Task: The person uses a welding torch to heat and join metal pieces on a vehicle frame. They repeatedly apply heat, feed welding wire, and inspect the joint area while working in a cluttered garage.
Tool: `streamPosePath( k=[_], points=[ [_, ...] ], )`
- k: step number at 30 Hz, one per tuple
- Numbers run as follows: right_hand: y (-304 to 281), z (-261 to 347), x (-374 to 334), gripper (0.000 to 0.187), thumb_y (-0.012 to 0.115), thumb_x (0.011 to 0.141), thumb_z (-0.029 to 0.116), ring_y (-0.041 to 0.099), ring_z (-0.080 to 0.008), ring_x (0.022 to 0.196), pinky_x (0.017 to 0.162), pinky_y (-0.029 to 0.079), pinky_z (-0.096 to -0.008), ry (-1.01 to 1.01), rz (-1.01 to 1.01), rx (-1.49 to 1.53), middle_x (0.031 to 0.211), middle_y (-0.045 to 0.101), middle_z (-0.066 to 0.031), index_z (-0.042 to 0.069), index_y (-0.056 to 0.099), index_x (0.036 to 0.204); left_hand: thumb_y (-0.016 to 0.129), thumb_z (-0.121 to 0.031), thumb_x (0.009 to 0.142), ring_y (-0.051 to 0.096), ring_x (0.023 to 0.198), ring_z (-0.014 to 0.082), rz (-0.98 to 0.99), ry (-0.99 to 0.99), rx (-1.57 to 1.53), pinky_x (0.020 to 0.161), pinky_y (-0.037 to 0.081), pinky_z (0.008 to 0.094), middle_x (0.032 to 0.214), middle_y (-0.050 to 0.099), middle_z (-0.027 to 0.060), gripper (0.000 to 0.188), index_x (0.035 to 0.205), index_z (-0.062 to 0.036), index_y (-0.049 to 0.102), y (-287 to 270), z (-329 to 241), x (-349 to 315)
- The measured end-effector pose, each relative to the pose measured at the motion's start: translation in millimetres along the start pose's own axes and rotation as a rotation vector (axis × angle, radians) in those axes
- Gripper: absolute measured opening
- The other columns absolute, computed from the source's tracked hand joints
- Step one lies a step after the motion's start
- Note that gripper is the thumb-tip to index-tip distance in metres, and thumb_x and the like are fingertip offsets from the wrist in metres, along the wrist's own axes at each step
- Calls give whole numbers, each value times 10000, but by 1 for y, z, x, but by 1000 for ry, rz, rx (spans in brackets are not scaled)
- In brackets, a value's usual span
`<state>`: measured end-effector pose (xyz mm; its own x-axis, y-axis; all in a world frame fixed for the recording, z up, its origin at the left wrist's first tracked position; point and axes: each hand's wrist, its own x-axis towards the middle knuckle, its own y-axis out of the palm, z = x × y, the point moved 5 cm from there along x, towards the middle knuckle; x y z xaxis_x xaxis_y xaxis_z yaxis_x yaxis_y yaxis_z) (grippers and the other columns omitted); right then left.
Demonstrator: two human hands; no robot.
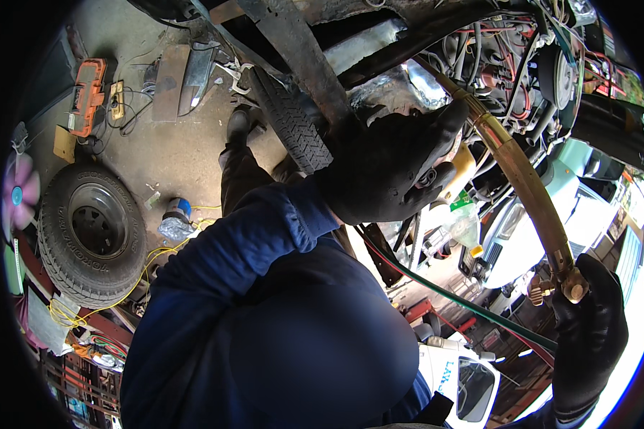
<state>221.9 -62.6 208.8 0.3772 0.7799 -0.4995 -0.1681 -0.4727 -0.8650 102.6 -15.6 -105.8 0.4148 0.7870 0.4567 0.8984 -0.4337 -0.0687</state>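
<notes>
A long brass gas torch (524, 175) slants from the engine bay down to my right hand (590, 343), which wears a black glove and is closed round its valve end. Small brass valve knobs (539, 289) stick out there. My left hand (397, 168), also gloved in black, is beside the upper part of the torch, one finger reaching to the tube. Its other fingers curl around a small, round, dark metallic thing (426, 179) whose kind I cannot make out. A green hose (451, 294) and a red one run below toward my right hand.
A rusty frame (293, 50) and a tyre (290, 118) stand close by my left hand. Engine wires and hoses (494, 79) crowd beyond the torch. A plastic bottle (465, 222) is between my hands. A wheel (91, 222), yellow cord (154, 261) and orange case (88, 96) lie left.
</notes>
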Motion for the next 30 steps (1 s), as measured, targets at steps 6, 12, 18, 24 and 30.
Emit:
streamPosePath(
  k=[6, 12, 18, 24, 30],
  points=[
    [0, 1, 0, 595, 684, 938, -207, 664, -272, 1338, 1055, 615, -366, 6, 7, 4, 1461, 653, -153, -10, 620, 1495, 732, -215, 1045, 713, 1172, 389, 63, -55, -8, 988, 578, 464, 1519, 618, 247, 810, 1719, -35, 320, 2, 2, -3],
    [-2, 1, 2, 491, 626, 1042, -54, 645, -287, 1369, 1056, 605, -380, 110, 21, 231, 1495, 648, -176, -13, 611, 1531, 731, -212, 1045, 713, 1170, 387, 34, -42, -30, 992, 577, 462, 1555, 598, 241, 800, 1714, -34, 330, 1, 2, -3],
    [0, 5, 3, 479, 600, 1079, 38, 645, -295, 1378, 1061, 599, -371, 169, 1, 200, 1504, 647, -184, -17, 594, 1555, 728, -251, 1039, 740, 1005, 336, -67, 54, 31, 855, 593, 466, 1253, 714, 202, 761, 1660, 27, 387, 1, 1, 0],
    [3, 5, 3, 498, 611, 1054, -18, 648, -303, 1381, 1067, 602, -379, 159, -14, 215, 1503, 646, -184, -5, 601, 1552, 746, -259, 1025, 735, 980, 336, -36, 46, 32, 834, 587, 470, 1255, 713, 201, 786, 1658, 29, 380, 3, 3, -2],
    [-2, 2, 1, 468, 553, 1093, 55, 647, -323, 1392, 1078, 614, -417, 166, 15, 177, 1504, 639, -186, 2, 593, 1556, 761, -248, 1014, 728, 951, 340, -53, 67, 12, 808, 578, 473, 1236, 713, 202, 802, 1659, 32, 376, 3, 4, -2]
  ],
)
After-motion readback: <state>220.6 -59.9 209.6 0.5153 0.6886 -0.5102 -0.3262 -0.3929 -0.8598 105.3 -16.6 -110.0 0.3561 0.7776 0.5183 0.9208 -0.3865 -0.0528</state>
